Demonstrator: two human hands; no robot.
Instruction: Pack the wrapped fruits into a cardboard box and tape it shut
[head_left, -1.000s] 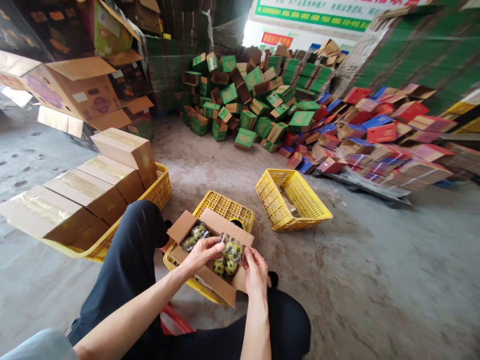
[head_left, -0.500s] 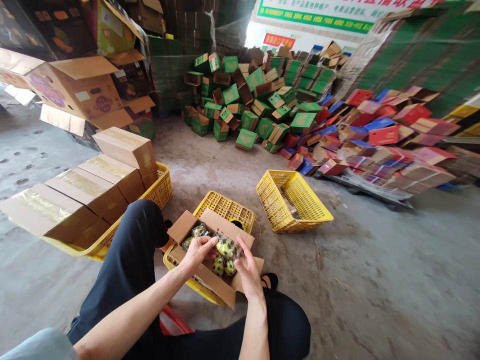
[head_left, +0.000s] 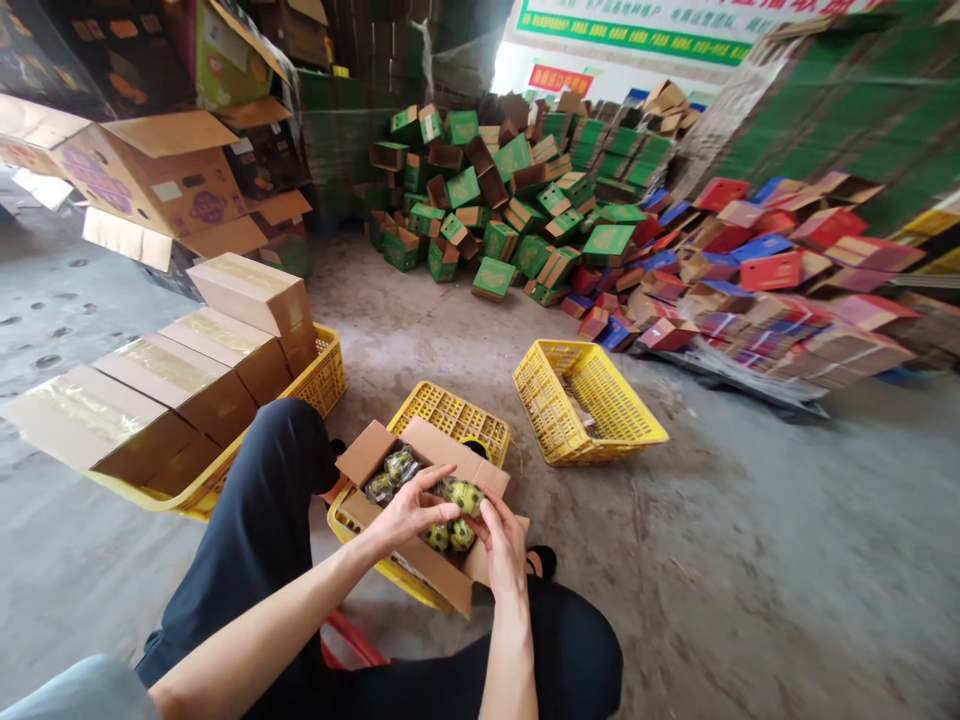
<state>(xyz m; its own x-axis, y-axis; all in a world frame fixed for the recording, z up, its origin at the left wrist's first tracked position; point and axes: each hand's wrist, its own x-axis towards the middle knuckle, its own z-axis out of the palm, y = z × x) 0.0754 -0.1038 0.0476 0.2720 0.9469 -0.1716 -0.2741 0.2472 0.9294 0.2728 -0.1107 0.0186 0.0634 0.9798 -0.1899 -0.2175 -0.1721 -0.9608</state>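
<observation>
Between my two hands is a clear-plastic-wrapped pack of round yellow-green pieces with dark spots [head_left: 463, 496]. My left hand [head_left: 415, 512] has its thumb and forefinger around the pack's left side. The fingers of my right hand [head_left: 501, 535] close on its right end. Directly beneath is an open cardboard box [head_left: 431, 572], its flaps folded outward. More spotted packs [head_left: 401, 464] lie inside it, at the left and below my hands. My hands hide part of the box's inside. The box rests on an upturned yellow plastic crate [head_left: 450, 412] between my legs.
On the left, a yellow crate [head_left: 330, 370] holds several taped cardboard boxes [head_left: 165, 375]. Another yellow crate [head_left: 637, 425] stands ahead to the right. Heaps of green boxes [head_left: 495, 275] and red and blue boxes [head_left: 769, 270] fill the back. Large cartons [head_left: 157, 185] are stacked at the left.
My left hand has slid right and its fingers have spread around the pack. My right fingers have curled in over the pack's end. The pack has turned slightly and stays above the box.
</observation>
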